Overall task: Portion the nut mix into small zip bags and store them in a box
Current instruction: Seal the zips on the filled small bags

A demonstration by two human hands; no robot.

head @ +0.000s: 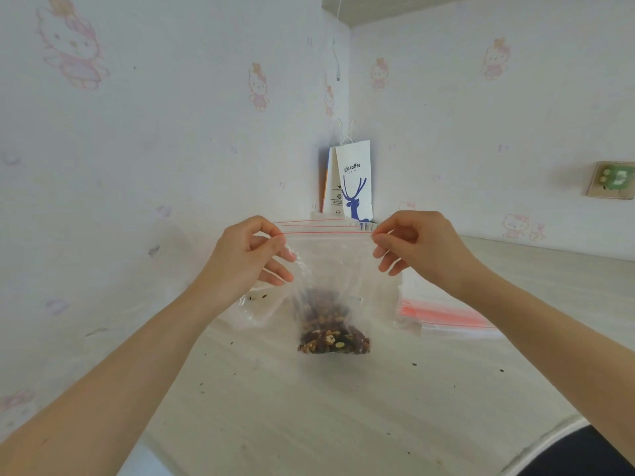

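Sealing step: left hand [244, 255] and right hand [417, 247] pinch the top corners of the clear red-striped zip bag [338, 269], held above the pale tabletop [309, 407], brown nut mix [333, 340] at bottom. Next: press strip closed; no box visible.

zip bag [338, 269] held up over the table [309, 407] between the hands, left hand [245, 255] at its left top corner, right hand [421, 249] at its right; nut mix [332, 340] in its bottom; stack of bags [446, 314] on the table behind right; paper bag [354, 180] in the far corner
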